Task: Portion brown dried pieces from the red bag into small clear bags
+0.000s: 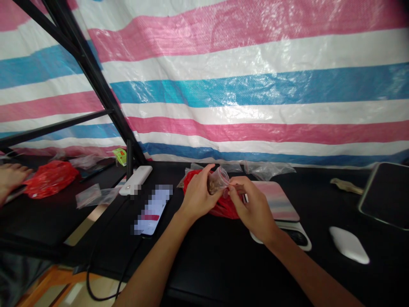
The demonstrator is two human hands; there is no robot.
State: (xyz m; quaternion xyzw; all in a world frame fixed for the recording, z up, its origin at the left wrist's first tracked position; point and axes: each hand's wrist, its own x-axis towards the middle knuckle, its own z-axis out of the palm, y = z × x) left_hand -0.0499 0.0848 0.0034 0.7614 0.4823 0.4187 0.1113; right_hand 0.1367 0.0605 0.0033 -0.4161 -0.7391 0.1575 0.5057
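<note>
Bits [213,186], brown, already fill part of the clear bag [221,175], not yet closed, above the red bag [225,209]; left hand [200,191] grips its side, right hand [254,207] pinches its rim.

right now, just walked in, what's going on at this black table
A person is handling a small clear bag: the left hand is around it and the right hand pinches its edge. It holds something brownish, too blurred to name. A red plastic bag sits beneath the hands on the black table, with a lit phone to the left. At far left, another person's hand is beside a second red bag.
</note>
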